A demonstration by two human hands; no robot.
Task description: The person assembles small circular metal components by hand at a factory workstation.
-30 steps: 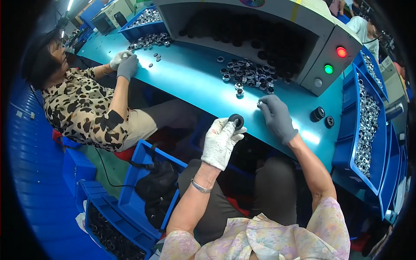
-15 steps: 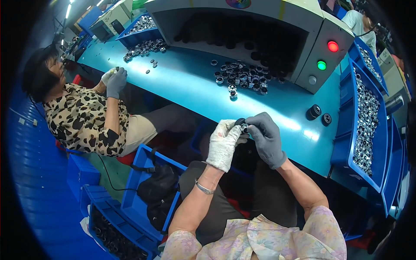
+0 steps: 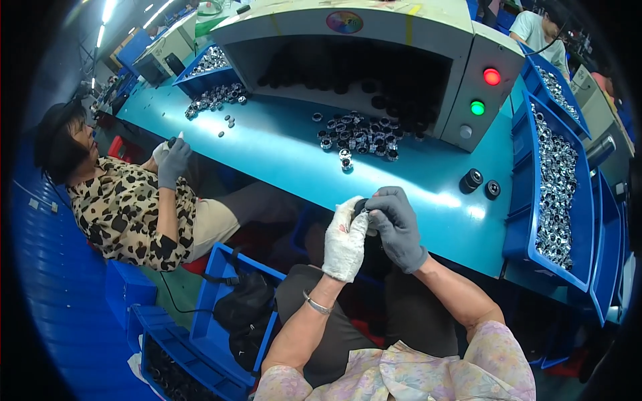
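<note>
So the black ring (image 3: pixel 360 206) is up between the two gloved hands by the near edge of the desk (image 3: pixel 281 164), mostly covered by fingers. The left hand (image 3: pixel 344 242), white glove, has its grip closed on it, with the ring poking out at the fingertips, while the right hand (image 3: pixel 397 230), gray glove, curls its fingers in against the right side, and I honestly can't tell if that grip is pinching anything. The pile of shiny rings (image 3: pixel 361 137) sits farther back.
</note>
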